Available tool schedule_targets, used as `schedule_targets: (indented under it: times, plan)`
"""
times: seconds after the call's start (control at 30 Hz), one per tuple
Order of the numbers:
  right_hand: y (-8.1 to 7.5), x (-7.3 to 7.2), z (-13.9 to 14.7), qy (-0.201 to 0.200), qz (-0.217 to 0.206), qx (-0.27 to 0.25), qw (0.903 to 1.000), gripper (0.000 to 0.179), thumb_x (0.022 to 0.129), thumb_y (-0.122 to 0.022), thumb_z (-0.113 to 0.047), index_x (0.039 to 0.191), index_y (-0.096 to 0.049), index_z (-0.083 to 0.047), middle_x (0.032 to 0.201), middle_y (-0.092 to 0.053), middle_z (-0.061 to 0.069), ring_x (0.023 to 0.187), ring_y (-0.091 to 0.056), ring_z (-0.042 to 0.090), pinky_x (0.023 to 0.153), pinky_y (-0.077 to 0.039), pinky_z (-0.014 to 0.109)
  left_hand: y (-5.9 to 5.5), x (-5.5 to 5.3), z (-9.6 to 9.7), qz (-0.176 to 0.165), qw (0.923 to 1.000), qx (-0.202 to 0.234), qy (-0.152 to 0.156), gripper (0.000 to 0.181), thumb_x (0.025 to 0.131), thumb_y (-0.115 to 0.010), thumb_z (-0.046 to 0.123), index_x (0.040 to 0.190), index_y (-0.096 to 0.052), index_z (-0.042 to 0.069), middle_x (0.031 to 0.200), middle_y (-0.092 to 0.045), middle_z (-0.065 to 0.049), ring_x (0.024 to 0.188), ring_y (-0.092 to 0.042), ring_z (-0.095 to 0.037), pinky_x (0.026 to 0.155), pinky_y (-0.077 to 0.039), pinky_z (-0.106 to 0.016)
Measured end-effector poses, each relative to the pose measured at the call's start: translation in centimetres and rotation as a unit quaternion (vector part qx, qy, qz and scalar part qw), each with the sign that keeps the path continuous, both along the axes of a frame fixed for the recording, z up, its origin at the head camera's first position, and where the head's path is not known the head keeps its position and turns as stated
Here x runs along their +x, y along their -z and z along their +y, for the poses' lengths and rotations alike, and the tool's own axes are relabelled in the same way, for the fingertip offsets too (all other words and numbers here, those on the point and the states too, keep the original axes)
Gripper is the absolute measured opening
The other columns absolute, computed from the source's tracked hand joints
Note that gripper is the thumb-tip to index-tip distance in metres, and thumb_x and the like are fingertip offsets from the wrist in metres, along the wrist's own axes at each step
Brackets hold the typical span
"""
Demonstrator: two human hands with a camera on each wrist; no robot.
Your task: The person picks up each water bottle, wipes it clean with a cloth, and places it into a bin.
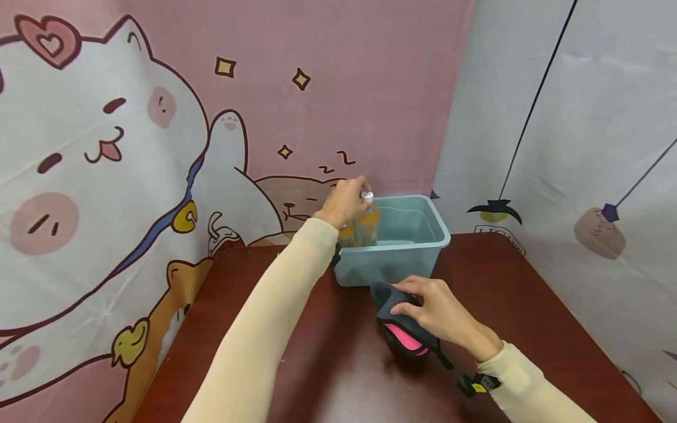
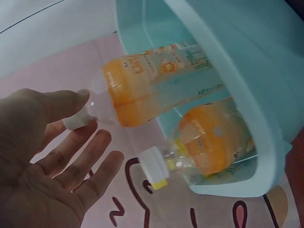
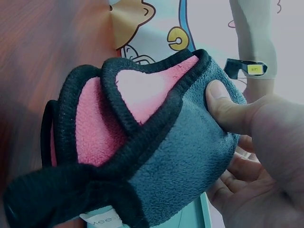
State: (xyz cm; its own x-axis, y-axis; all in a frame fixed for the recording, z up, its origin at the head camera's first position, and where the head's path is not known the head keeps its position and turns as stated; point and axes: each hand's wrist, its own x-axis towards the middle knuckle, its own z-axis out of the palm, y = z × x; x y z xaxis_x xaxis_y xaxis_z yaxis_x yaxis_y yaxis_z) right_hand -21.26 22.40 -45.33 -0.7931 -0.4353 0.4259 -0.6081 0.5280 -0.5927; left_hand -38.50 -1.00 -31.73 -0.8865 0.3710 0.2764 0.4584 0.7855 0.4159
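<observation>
My left hand [image 1: 342, 201] reaches over the left end of a light-blue plastic bin [image 1: 388, 266]. Its thumb and fingers hold a clear plastic bottle [image 2: 156, 80] with a white cap and orange label by the neck. Beside it inside the bin stands a second bottle [image 2: 209, 137] of the same look. Nearer the front, my right hand [image 1: 436, 308] grips a folded cloth [image 3: 185, 147], dark grey outside, pink inside, edged in black. A black loop [image 3: 52, 190] and a white tag [image 3: 104, 217] hang at its lower edge. The cloth is held in front of the bin.
The bin stands toward the back of a dark reddish-brown table [image 1: 344, 376]. A pink-and-white curtain [image 1: 370, 88] with cartoon cats hangs behind and around it. Each wrist wears a black strap, such as the right wrist strap [image 1: 478, 385].
</observation>
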Motion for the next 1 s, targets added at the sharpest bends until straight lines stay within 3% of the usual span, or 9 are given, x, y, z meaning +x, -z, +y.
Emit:
schedule_targets:
  times: [0.17, 0.53, 0.73, 0.8, 1.0]
  plan:
    - [-0.1, 0.2, 0.0, 0.0, -0.006, -0.001, 1.0, 0.04, 0.096, -0.098, -0.02, 0.134, -0.087, -0.01, 0.115, -0.085, -0.004, 0.087, -0.067, 0.002, 0.067, -0.058, 0.022, 0.7, 0.5, 0.0, -0.021, 0.9988, -0.044, -0.008, 0.028, 0.112, -0.081, 0.016, 0.139, -0.074, 0.011, 0.136, -0.08, -0.011, 0.122, -0.077, -0.028, 0.101, -0.069, -0.045]
    - [0.0, 0.3, 0.3, 0.002, 0.0, 0.004, 1.0, 0.039, 0.095, -0.099, -0.018, 0.132, -0.088, -0.01, 0.114, -0.085, -0.004, 0.087, -0.068, 0.002, 0.068, -0.059, 0.022, 2.3, 0.1, 0.5, 0.011, 0.9874, -0.158, 0.003, 0.035, 0.112, -0.083, 0.025, 0.144, -0.074, 0.015, 0.136, -0.083, -0.009, 0.115, -0.081, -0.025, 0.09, -0.07, -0.04]
    - [0.0, 0.4, 0.8, 0.008, 0.002, 0.005, 0.9999, 0.039, 0.095, -0.099, -0.016, 0.131, -0.088, -0.009, 0.115, -0.085, -0.004, 0.087, -0.067, 0.002, 0.069, -0.06, 0.022, 2.4, 0.3, 0.6, 0.023, 0.9855, -0.168, 0.006, 0.043, 0.112, -0.082, 0.025, 0.153, -0.072, 0.016, 0.143, -0.083, -0.007, 0.126, -0.081, -0.027, 0.108, -0.068, -0.044]
    - [0.0, 0.4, 1.0, 0.011, 0.005, 0.005, 0.9999, 0.038, 0.095, -0.099, -0.016, 0.131, -0.088, -0.009, 0.115, -0.085, -0.004, 0.087, -0.068, 0.002, 0.07, -0.06, 0.022, 2.5, 0.3, 0.5, 0.024, 0.9857, -0.167, 0.006, 0.047, 0.112, -0.082, 0.026, 0.156, -0.071, 0.016, 0.149, -0.081, -0.007, 0.134, -0.079, -0.028, 0.121, -0.062, -0.049]
    - [0.1, 0.4, 1.8, 0.025, 0.016, 0.006, 0.9995, 0.036, 0.096, -0.098, -0.018, 0.13, -0.088, -0.011, 0.114, -0.085, -0.007, 0.087, -0.067, 0.0, 0.07, -0.059, 0.021, 3.0, 0.5, 0.1, 0.029, 0.9874, -0.155, 0.01, 0.052, 0.113, -0.082, 0.027, 0.161, -0.067, 0.016, 0.157, -0.075, -0.01, 0.148, -0.071, -0.031, 0.138, -0.045, -0.064]
